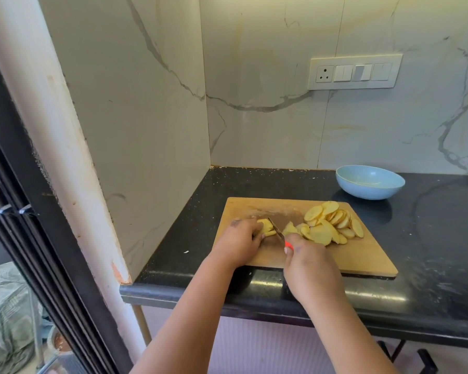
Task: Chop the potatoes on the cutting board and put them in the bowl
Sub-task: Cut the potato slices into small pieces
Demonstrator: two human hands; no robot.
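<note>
Looking down past our two bare forearms, we see both hands working over the near part of a wooden cutting board (362, 255) that lies on a black speckled desk (430, 238), its near edge close to the desk's rounded front lip. Our right hand (308, 263) has its grip clenched around a knife (277, 231), with only a sliver of red handle showing past the fingers and the short blade angled away and to the left, its edge down on the board. Our left hand (241, 238) sits just left of the blade, fingers curled over a remaining potato piece (265, 228), grasping it and pinning it against the wood; the blade lies right beside that piece. On the other side of the knife, touching our right hand, a heap of potato slices (333, 224) spreads across the middle and far right of the board, the pale yellow rounds overlapping one another. Beyond the board's far right corner, apart from it, a light blue bowl (370, 184) stands on the desk near the wall; we see no potato in it. A marble-veined wall (281, 117) rises behind the desk and turns a corner at the left, and a white switch plate (354, 72) with a socket is mounted high on it, above the bowl.
</note>
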